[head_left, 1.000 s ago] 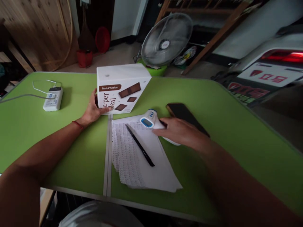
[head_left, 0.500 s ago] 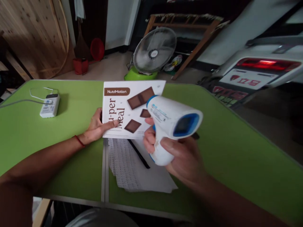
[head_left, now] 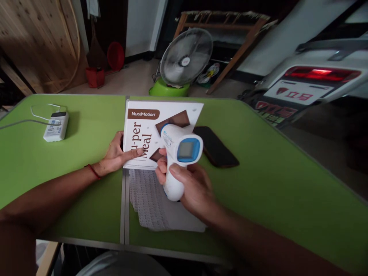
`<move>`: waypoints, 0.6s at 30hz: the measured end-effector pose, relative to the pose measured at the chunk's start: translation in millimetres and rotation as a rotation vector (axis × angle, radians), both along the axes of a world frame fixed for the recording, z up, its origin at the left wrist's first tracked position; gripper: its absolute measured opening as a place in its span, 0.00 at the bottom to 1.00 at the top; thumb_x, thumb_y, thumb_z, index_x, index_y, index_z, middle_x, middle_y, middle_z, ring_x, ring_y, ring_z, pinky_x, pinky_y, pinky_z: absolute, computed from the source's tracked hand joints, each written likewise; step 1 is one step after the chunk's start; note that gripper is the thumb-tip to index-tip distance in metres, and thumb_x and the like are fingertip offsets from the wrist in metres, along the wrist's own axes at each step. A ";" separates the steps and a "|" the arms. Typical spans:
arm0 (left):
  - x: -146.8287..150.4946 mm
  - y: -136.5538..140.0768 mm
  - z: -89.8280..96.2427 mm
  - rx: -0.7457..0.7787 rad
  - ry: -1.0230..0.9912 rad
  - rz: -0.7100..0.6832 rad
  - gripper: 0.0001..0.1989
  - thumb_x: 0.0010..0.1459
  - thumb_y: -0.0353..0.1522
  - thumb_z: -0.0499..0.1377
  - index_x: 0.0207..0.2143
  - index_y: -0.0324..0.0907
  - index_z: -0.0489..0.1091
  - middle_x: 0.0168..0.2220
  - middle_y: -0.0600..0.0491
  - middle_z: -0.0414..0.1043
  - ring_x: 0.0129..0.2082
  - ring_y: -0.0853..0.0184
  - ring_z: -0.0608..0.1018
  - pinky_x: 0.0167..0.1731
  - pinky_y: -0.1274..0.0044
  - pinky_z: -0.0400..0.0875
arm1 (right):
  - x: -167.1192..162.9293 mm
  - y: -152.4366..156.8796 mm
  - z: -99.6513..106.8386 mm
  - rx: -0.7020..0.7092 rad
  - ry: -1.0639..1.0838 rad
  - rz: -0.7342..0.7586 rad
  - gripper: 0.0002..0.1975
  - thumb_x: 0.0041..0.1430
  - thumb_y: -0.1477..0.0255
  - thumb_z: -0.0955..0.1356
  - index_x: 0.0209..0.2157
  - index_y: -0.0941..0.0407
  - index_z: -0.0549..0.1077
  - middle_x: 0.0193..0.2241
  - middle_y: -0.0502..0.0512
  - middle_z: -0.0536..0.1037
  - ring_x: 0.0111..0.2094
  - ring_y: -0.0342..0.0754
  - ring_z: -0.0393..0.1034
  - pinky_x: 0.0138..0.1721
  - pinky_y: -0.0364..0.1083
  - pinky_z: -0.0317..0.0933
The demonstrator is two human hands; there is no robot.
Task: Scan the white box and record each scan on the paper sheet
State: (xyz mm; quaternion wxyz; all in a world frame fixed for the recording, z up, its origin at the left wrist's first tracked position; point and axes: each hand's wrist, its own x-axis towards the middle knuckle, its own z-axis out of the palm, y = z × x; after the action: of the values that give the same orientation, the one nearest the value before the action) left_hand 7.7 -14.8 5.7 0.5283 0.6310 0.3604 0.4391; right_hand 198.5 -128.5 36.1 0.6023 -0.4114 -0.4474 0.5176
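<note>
My left hand grips the left edge of a white box marked NutriMotion, thumb across its printed front and the other fingers mostly hidden behind. The box is held up, its face toward me. In my right hand is a white and blue infrared thermometer, fingers wrapped round its handle. Its small grey screen faces me, while its front end points at the box and covers part of the printed chocolate pieces. Below the box lie printed paper sheets, partly hidden by my right hand.
A dark phone lies on the green table, right of the box. To the left sits a white power adapter with cables. Beyond the table stand a fan, a red bin and a white scooter.
My right hand has moved left and away from me with the thermometer, nearer the box. The phone behind it is now uncovered, and the black pen on the sheets is hidden.
</note>
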 end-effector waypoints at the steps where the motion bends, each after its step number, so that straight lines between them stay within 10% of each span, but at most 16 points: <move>1: -0.2 0.0 0.4 0.005 -0.003 -0.012 0.42 0.44 0.57 0.80 0.51 0.44 0.69 0.48 0.46 0.82 0.48 0.52 0.84 0.52 0.55 0.82 | -0.6 -0.3 -1.6 0.003 -0.003 0.006 0.17 0.60 0.53 0.78 0.36 0.52 0.79 0.23 0.46 0.74 0.22 0.44 0.66 0.25 0.46 0.59; 18: 0.2 5.3 -0.8 0.043 0.007 -0.051 0.40 0.47 0.57 0.79 0.52 0.43 0.72 0.48 0.45 0.82 0.48 0.52 0.84 0.51 0.57 0.83 | -6.0 6.5 -8.4 0.067 -0.068 0.036 0.20 0.65 0.47 0.75 0.40 0.50 0.75 0.27 0.46 0.73 0.24 0.45 0.65 0.25 0.47 0.62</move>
State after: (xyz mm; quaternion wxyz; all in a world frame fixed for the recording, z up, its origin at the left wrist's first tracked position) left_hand 7.9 -9.4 4.9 0.5244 0.6525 0.3367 0.4311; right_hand 192.6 -122.0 27.7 0.5907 -0.4002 -0.4922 0.4986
